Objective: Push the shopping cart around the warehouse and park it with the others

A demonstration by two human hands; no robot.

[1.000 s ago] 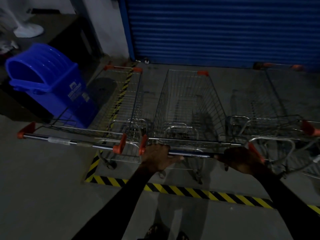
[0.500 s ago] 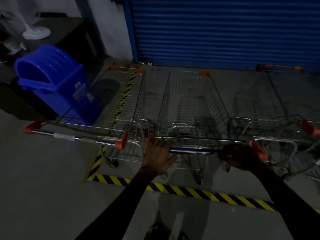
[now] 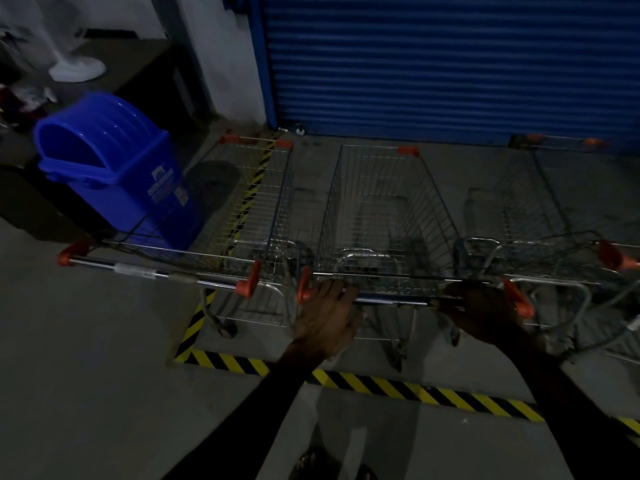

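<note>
The wire shopping cart (image 3: 384,216) I push stands in the middle, between two parked carts, nose toward the blue shutter. Its metal handle bar (image 3: 394,301) has orange end caps. My left hand (image 3: 325,317) lies on the bar's left end with the fingers stretched out over it. My right hand (image 3: 481,313), dark and hard to read, curls around the bar's right end beside the orange cap. Both arms wear dark sleeves.
A parked cart (image 3: 256,209) sits close on the left, another (image 3: 540,216) on the right. A blue bin (image 3: 114,168) leans by the left cart. The rolled-down shutter (image 3: 450,64) closes off the front. Yellow-black floor tape (image 3: 415,389) runs behind the carts.
My left hand has let go of its grip on the bar, and its fingers now lie stretched on it. The cart sits slightly further in; the right hand stays on the bar.
</note>
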